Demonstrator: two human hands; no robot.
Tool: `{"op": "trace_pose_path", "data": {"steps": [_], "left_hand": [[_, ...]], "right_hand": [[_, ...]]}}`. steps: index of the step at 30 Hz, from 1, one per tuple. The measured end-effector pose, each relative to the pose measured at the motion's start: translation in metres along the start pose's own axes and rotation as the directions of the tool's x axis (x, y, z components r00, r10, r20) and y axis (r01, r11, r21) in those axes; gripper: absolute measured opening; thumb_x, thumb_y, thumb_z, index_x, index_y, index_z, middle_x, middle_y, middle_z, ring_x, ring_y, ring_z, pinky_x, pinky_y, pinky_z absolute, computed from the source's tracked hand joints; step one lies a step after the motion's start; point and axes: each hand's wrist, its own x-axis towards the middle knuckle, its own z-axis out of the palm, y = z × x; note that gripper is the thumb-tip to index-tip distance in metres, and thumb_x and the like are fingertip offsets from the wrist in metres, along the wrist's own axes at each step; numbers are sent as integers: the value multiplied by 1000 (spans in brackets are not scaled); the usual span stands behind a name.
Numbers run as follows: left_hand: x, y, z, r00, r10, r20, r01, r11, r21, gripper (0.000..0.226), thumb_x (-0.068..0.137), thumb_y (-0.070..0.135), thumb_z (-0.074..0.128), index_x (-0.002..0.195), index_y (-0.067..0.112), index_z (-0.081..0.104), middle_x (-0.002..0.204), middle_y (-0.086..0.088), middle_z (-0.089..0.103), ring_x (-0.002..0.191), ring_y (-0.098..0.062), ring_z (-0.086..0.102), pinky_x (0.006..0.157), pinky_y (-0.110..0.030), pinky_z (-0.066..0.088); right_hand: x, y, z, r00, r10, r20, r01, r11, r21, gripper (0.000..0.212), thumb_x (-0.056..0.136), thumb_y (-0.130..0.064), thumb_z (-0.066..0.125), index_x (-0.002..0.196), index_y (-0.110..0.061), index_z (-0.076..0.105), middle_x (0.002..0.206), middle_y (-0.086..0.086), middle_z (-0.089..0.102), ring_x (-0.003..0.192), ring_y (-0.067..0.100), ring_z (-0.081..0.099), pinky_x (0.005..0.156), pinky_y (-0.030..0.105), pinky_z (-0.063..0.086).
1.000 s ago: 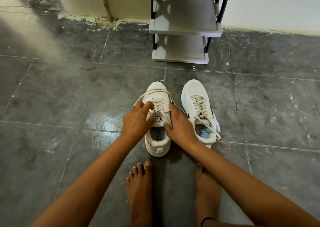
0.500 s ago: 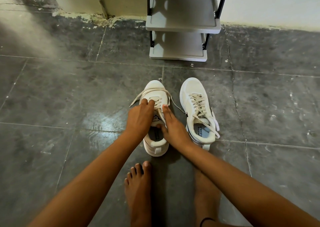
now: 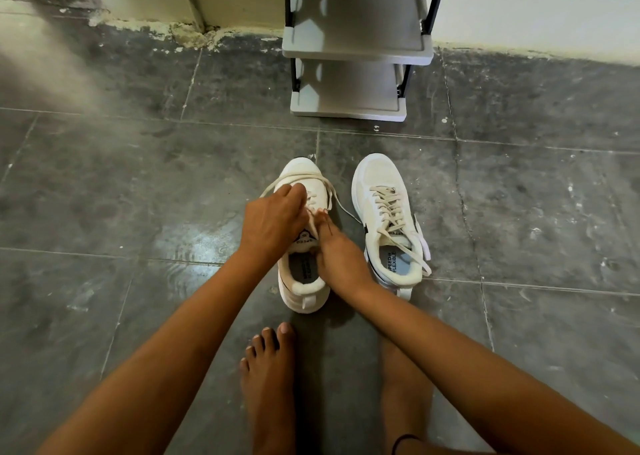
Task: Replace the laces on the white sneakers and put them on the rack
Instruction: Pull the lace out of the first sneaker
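Note:
Two white sneakers stand side by side on the dark tiled floor, toes pointing away from me. The left sneaker [image 3: 300, 174] has its cream lace [image 3: 330, 196] loosened, with loops draped over the toe and a strand trailing right. My left hand [image 3: 273, 220] lies over its lace rows, fingers curled into the lacing. My right hand [image 3: 337, 253] rests against the tongue, fingers straight along the lace. The right sneaker [image 3: 379, 191] is fully laced, ends hanging over its collar. The grey rack [image 3: 356, 50] stands against the wall beyond.
My two bare feet [image 3: 268, 382] are on the floor just behind the sneakers. The rack's two visible shelves hold nothing. A cream wall with a crumbling base runs along the back. Open tiles spread left and right of the shoes.
My left hand has slid forward from the tongue toward the toe-end lace rows. My right hand has stretched its fingers along the lace. The view has dipped slightly nearer the shoes.

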Motion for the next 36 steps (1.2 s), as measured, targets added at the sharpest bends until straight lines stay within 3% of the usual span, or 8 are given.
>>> {"op": "trace_pose_path", "data": {"steps": [5, 11, 15, 18, 23, 29, 34, 36], "left_hand": [[-6, -4, 0, 992, -46, 119, 42, 998, 36, 24, 92, 33, 50, 104, 19, 66, 109, -1, 59, 98, -21, 57, 63, -29, 39], [8, 1, -18, 976, -194, 103, 212, 953, -217, 12, 88, 24, 57, 88, 15, 66, 93, -1, 66, 89, -23, 60, 67, -32, 45], [10, 5, -16, 964, -153, 217, 207, 945, -253, 12, 88, 23, 57, 95, 16, 63, 109, -4, 59, 98, -23, 58, 70, -30, 42], [6, -5, -12, 946, -55, 319, 93, 990, -104, 26, 86, 28, 59, 110, 22, 64, 121, -5, 52, 109, -24, 53, 85, -35, 44], [0, -3, -4, 977, -75, 199, 96, 990, -100, 19, 88, 22, 58, 99, 11, 68, 110, -8, 58, 102, -27, 54, 74, -35, 44], [14, 6, -34, 979, -197, 52, 193, 808, -556, 4, 82, 16, 70, 82, 12, 69, 91, -2, 63, 87, -17, 55, 77, -32, 44], [5, -4, -18, 959, -88, 270, 144, 971, -191, 26, 81, 26, 68, 106, 20, 70, 114, -7, 60, 104, -25, 56, 78, -34, 47], [-1, -4, -12, 968, -84, 239, 112, 988, -107, 23, 83, 28, 65, 104, 22, 71, 113, -5, 61, 104, -25, 56, 75, -33, 45]], "right_hand": [[0, 1, -1, 1000, 9, 8, -9, 1000, 24, 64, 94, -6, 40, 150, -9, 10, 158, 10, 13, 139, 25, 29, 102, 31, 35], [0, 0, -2, 999, 10, 47, -11, 1000, 11, 68, 94, -5, 42, 151, -9, 6, 158, 9, 9, 139, 26, 30, 102, 32, 34], [0, 1, -2, 999, 26, 34, -27, 999, 33, 68, 94, -7, 43, 151, -10, 6, 159, 8, 9, 136, 28, 34, 99, 34, 37], [0, 2, -1, 1000, 21, 18, -22, 999, 48, 65, 93, -6, 42, 150, -9, 11, 158, 9, 11, 139, 26, 29, 103, 32, 34], [2, 4, 1, 1000, 17, 15, -18, 999, 50, 62, 94, -8, 43, 150, -10, 15, 158, 8, 12, 142, 23, 24, 107, 31, 30], [2, 8, -2, 1000, 4, 28, -6, 997, 73, 63, 95, -13, 44, 150, -14, 13, 158, 8, 11, 140, 26, 29, 106, 31, 30], [2, 8, 2, 1000, -15, 18, 13, 997, 77, 61, 96, -16, 45, 149, -10, 17, 158, 9, 14, 143, 22, 21, 110, 29, 24], [1, 9, 1, 1000, -23, 20, 22, 998, 62, 59, 97, -21, 44, 149, -10, 18, 158, 9, 14, 143, 22, 21, 111, 29, 24]]}}
